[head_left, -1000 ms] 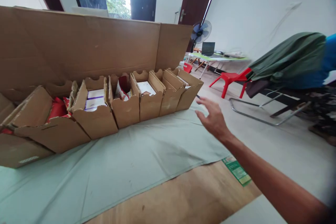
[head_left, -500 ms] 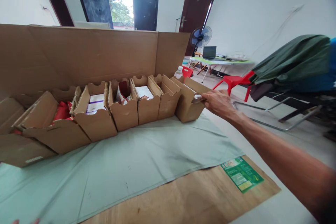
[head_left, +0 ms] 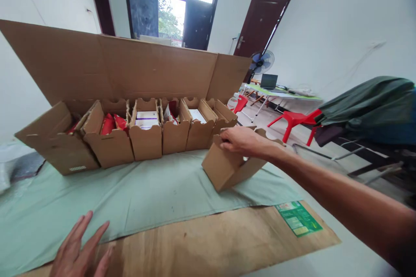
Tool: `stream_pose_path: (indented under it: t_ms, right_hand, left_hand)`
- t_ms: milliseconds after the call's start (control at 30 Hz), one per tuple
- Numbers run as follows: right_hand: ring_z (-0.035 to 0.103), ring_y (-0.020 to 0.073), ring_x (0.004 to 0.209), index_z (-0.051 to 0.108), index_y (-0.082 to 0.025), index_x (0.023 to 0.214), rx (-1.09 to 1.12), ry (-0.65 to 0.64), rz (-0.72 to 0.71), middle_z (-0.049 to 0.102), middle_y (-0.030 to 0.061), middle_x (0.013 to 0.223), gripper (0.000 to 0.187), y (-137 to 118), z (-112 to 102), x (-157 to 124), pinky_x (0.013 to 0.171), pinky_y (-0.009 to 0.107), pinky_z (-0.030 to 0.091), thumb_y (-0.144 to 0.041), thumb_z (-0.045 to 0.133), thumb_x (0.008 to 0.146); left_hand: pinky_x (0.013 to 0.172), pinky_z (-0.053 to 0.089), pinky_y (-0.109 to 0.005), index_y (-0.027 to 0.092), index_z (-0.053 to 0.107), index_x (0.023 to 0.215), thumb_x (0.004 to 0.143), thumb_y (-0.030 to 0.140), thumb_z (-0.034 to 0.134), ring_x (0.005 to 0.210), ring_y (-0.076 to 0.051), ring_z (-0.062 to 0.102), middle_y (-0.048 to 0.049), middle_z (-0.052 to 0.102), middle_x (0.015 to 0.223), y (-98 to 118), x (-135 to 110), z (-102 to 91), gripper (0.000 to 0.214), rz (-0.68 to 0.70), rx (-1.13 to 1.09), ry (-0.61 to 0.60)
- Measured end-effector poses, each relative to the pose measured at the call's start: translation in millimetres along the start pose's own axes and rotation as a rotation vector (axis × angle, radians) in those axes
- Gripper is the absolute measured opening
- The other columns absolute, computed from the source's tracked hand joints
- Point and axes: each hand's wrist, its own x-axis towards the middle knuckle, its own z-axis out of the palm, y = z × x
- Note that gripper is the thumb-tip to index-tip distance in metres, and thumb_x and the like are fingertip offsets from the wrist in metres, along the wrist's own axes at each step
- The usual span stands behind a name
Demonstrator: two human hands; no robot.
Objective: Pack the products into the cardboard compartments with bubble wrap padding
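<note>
My right hand grips the top rim of a small open cardboard box, which sits tilted on the pale green cloth, apart from the others. A row of several similar open boxes stands behind it, some with red packets and white cartons inside. My left hand rests flat with its fingers spread on the brown cardboard sheet at the near edge, holding nothing.
A tall cardboard panel stands upright behind the row. A green label lies on the sheet's right corner. Red plastic chairs, a fan, a low table with a laptop and a draped folding bed fill the right.
My right hand reached the end box, took hold of its rim and pulled it out of the row toward me. My left hand came into view at the bottom.
</note>
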Motion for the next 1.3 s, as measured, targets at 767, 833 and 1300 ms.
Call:
stream_pose_path:
  t_ms: [767,833,1300]
  right_hand:
    - [0.071,0.0332,0.11,0.063,-0.024,0.121,1.296,0.409,0.161,0.074,0.0123,0.118,0.045,3.2,170.2,-47.7,0.08,0.045,0.062,-0.041,0.068,0.079]
    - [0.072,0.0329,0.107,0.062,-0.023,0.121,1.323,0.329,0.089,0.074,0.0133,0.12,0.045,-15.5,181.7,-37.0,0.076,0.044,0.062,-0.043,0.065,0.08]
    - [0.071,0.0261,0.108,0.075,-0.027,0.105,0.869,0.638,-0.318,0.076,0.0052,0.119,0.02,14.7,44.6,-11.9,0.096,0.041,0.056,-0.033,0.06,0.094]
  left_hand:
    - [0.113,0.047,-0.057,0.022,0.026,0.16,0.094,0.033,0.055,0.14,-0.033,0.053,-0.018,0.049,0.156,105.8,126.9,48.6,0.073,-0.343,-0.597,-0.259]
    - [0.112,0.047,-0.055,0.021,0.025,0.16,0.092,0.029,0.053,0.137,-0.031,0.056,-0.0183,0.052,0.153,111.8,140.7,65.8,0.074,-0.386,-0.644,-0.23]
    - [0.108,0.048,-0.047,0.018,0.043,0.148,0.086,0.026,0.058,0.13,-0.029,0.059,-0.0171,0.06,0.143,109.6,144.1,92.8,0.064,-0.51,-0.676,-0.161]
